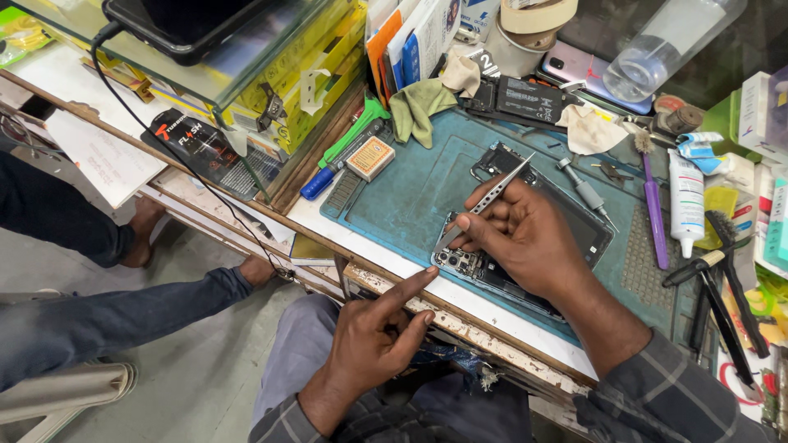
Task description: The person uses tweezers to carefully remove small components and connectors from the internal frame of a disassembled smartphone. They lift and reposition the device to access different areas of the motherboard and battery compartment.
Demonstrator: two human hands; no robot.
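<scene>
Lying opened and face down on the blue mat (394,197), the phone (574,234) ran its long axis from camera end, near the bench edge, up and away rightward. Right hand (525,238) pinched the tweezers (488,201), tips down by the camera module. Left hand (373,336) empty, forefinger extended. Best worked with a braced wrist and light grip.

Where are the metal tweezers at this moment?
In the head view, the tweezers are in the right hand, right of centre, tips down on the opened phone lying on the blue mat.
</scene>
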